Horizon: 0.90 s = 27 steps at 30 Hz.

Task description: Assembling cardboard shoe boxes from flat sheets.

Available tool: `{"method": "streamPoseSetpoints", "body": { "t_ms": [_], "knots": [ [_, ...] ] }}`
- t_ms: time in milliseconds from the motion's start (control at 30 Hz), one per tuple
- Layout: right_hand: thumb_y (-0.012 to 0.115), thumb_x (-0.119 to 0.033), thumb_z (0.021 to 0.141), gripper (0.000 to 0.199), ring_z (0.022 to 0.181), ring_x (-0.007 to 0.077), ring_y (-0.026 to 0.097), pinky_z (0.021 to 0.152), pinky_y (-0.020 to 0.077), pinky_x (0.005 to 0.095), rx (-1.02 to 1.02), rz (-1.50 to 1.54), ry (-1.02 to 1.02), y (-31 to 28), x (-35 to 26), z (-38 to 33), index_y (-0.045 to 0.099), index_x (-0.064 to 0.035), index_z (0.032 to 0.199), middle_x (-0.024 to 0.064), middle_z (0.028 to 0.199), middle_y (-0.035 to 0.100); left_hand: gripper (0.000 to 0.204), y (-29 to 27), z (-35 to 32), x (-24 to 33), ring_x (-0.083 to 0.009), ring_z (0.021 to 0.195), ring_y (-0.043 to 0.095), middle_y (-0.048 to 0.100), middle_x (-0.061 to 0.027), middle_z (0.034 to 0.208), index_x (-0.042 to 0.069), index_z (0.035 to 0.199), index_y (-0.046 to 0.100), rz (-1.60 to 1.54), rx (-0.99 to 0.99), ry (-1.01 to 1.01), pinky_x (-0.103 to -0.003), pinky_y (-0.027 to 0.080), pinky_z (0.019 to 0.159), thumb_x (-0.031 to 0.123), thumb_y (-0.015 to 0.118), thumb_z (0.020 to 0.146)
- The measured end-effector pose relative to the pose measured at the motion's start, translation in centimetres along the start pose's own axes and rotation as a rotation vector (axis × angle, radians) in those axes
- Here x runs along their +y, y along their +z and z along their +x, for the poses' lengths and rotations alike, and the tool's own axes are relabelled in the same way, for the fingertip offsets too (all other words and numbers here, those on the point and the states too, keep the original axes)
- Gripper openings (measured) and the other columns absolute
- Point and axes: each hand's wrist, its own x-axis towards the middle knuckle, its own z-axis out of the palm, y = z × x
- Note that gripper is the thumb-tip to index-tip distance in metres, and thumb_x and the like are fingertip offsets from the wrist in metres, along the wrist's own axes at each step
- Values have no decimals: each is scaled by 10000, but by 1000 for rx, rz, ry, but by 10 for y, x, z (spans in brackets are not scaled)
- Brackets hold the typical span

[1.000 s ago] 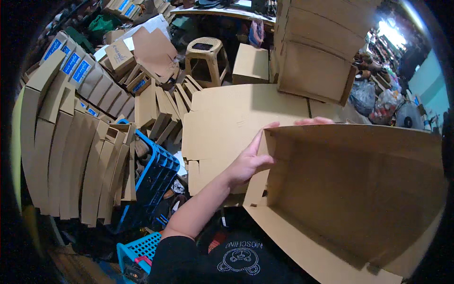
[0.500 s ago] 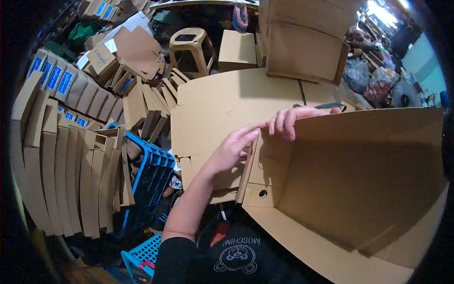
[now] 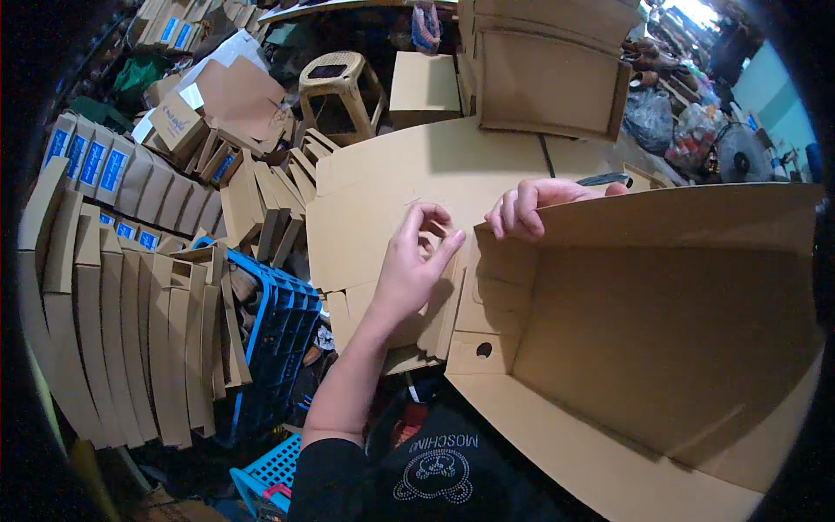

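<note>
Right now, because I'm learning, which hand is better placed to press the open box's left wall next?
Probably the left hand: it looks empty and sits outside the left wall, while the right hand curls over the rim of the open box.

Flat cardboard sheet (image 3: 374,187): brown box (image 3: 552,78) at far edge. Beige stool (image 3: 337,88): dark flat object (image 3: 328,71) atop.

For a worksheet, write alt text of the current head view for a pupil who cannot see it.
A person's right hand curls over the upper edge of a large open cardboard box, with the left hand raised beside it, half-curled. Further left, narrow cardboard boxes crowd beside a blue plastic crate.
</note>
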Motion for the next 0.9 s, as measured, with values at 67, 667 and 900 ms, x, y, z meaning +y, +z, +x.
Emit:
{"method": "streamPoseSetpoints", "body": {
  "t_ms": [67, 667, 900],
  "knots": [
    [220, -963, 781, 998, 1070, 289, 509, 992, 368, 447, -70, -79, 71, -1, 0, 6, 540, -33, 945, 85, 904, 535, 328, -3, -5, 5, -128, 952, 604, 638, -47, 1033, 55, 1141, 562, -180, 15, -64, -275, 481, 789, 199, 736, 903],
    [208, -947, 801, 991, 1028, 311, 539, 983, 383, 472, -3, -77, -59, -1, -2, -5, 567, -28, 897, 113, 887, 575, 547, 12, -8, 18, -32, 594, 488, 586, -12, 931, 56, 1431, 324, -540, -225, -229, -192, 380, 500, 115, 631, 983],
    [198, -943, 807, 988, 1042, 317, 545, 994, 381, 476, -38, -68, -97, -5, -1, -5, 572, -33, 904, 115, 892, 579, 560, 19, -3, 1, -34, 685, 491, 571, 15, 918, 81, 1437, 370, -664, -236, -138, -170, 379, 583, 97, 658, 957]
  ]
}}
